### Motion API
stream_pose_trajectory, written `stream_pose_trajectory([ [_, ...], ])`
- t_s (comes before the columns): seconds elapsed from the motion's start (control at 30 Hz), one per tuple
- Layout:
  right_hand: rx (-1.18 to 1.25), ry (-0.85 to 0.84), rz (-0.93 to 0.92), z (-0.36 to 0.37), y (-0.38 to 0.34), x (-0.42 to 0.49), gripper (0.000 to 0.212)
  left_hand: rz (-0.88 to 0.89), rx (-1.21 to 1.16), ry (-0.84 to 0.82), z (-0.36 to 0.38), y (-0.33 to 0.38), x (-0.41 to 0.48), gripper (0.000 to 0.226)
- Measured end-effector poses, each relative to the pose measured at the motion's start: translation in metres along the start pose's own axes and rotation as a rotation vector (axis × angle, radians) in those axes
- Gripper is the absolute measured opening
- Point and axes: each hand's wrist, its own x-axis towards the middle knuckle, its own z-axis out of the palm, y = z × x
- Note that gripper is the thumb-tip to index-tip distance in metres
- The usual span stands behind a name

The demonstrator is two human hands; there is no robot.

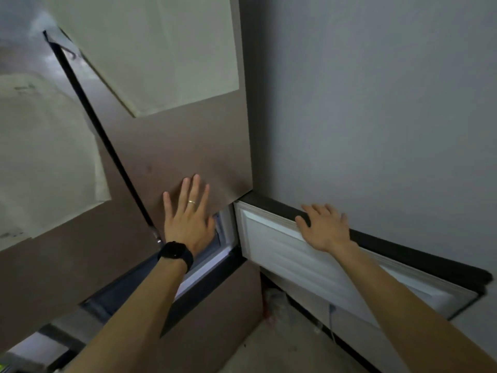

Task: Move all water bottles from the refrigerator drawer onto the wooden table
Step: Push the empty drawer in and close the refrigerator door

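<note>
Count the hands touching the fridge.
2. The left hand lies flat on the brown door; the right hand rests on the open lower door's top edge. None hidden.

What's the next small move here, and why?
Probably swing the lower door wider with the right hand, which rests on its top edge. The left hand lies flat against the upper door, only a narrow strip of the interior shows between the doors, and no bottles are in view.
</note>
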Motion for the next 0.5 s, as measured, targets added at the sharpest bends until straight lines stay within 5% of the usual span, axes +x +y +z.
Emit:
stream_pose_trajectory([
  [0.33,-0.105,0.004,0.056,0.035,-0.006,-0.028,0.061,-0.018,0.042,-0.055,0.009,-0.001,-0.006,0.077],
  [0.5,-0.037,-0.127,0.032,0.033,-0.032,-0.058,0.062,0.055,-0.077,0.002,-0.008,-0.014,-0.024,0.071],
])
